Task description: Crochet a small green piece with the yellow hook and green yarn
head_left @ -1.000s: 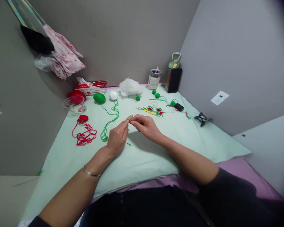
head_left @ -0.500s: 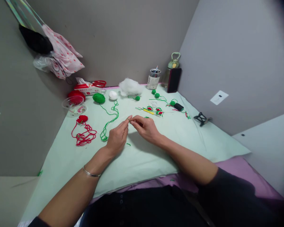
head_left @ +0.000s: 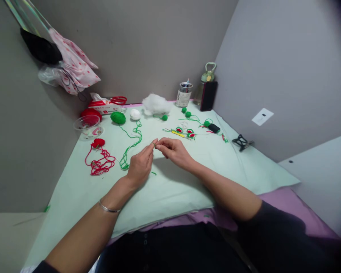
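Pinching thumb and forefinger together, in the head view, my right hand holds a thin strand of green yarn at my left hand's fingertips. Those fingers lie nearly straight together; I cannot tell what its thumb grips. An oval green yarn ball rests far left on the pale green surface.

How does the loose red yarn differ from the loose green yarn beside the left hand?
The loose red yarn sprawls in wide, tangled loops, while the loose green yarn runs mostly as a long, narrow trail with a small coil at its near end. The red lies farther left; the green lies closer to the left hand. Both rest on the pale green cloth.
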Action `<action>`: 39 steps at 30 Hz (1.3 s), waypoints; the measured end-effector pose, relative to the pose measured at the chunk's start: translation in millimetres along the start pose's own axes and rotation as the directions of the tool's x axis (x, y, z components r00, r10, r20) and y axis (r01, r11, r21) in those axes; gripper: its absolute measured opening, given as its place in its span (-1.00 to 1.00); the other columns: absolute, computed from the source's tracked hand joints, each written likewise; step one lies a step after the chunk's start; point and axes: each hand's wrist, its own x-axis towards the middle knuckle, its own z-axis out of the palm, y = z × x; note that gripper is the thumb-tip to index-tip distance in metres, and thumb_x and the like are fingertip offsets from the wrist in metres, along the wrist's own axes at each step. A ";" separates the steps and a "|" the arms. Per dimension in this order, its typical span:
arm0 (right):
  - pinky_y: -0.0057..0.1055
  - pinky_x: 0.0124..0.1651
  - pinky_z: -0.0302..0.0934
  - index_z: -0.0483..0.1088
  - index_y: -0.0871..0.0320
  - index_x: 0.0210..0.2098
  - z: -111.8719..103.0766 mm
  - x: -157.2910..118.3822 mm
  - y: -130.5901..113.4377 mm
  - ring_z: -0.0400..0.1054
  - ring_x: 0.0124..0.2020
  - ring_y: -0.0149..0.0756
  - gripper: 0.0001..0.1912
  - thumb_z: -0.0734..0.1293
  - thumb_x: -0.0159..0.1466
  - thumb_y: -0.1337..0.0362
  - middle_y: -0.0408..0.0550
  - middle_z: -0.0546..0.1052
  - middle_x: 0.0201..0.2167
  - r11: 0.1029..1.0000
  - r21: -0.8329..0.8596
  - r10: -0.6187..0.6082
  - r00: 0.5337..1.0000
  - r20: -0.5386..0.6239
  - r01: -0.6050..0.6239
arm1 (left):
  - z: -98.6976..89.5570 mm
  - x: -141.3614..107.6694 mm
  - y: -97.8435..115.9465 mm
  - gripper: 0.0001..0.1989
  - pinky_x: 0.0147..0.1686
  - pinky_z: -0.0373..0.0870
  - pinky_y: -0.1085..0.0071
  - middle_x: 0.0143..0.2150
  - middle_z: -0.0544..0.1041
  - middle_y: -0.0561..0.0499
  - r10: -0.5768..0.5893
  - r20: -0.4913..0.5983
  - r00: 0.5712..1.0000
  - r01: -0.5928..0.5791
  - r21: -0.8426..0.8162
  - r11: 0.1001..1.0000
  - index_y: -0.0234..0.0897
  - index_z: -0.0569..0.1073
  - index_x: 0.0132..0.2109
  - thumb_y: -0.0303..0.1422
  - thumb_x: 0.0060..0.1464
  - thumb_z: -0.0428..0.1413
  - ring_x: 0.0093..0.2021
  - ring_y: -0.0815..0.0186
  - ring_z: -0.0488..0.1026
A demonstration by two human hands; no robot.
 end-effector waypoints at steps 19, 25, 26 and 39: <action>-0.46 -0.48 -0.06 0.46 0.19 -0.37 -4.1 9.5 15.3 0.06 -0.60 -0.48 -0.71 0.40 0.20 0.06 -0.31 0.25 -0.69 0.967 0.239 0.063 0.991 0.114 -0.089 | -5.7 1.7 12.7 -0.55 -0.04 0.52 0.33 0.23 0.42 -0.23 -0.059 0.010 0.998 0.057 0.132 0.990 -0.27 0.34 0.35 -0.31 0.43 -0.15 0.00 0.22 0.54; -0.46 -0.47 -0.07 0.48 0.21 -0.37 -6.1 10.3 16.3 0.04 -0.58 -0.49 -0.70 0.42 0.20 0.06 -0.30 0.25 -0.67 0.963 0.250 0.076 0.991 0.114 -0.102 | -6.6 2.5 10.8 -0.47 0.09 0.50 0.14 0.41 0.24 -0.29 -0.066 0.058 0.996 0.056 0.163 0.985 -0.27 0.31 0.37 -0.50 0.31 -0.13 0.15 0.07 0.49; -0.46 -0.47 -0.08 0.48 0.21 -0.36 -6.5 10.4 16.4 0.03 -0.58 -0.49 -0.69 0.43 0.20 0.06 -0.31 0.24 -0.67 0.962 0.252 0.081 0.990 0.117 -0.108 | -6.6 2.6 10.0 -0.43 0.13 0.48 0.10 0.43 0.22 -0.29 -0.061 0.067 0.996 0.049 0.168 0.984 -0.27 0.30 0.37 -0.55 0.26 -0.13 0.21 0.04 0.46; -0.46 -0.47 -0.13 0.46 0.20 -0.38 -6.6 13.4 20.2 -0.01 -0.57 -0.50 -0.67 0.44 0.16 0.03 -0.31 0.23 -0.65 0.947 0.294 0.098 0.989 0.108 -0.126 | -2.0 4.1 -2.6 -0.33 0.25 0.28 -0.10 0.49 0.14 -0.28 0.050 0.056 0.997 -0.063 0.264 0.962 -0.23 0.26 0.38 -0.61 0.14 -0.10 0.34 -0.05 0.28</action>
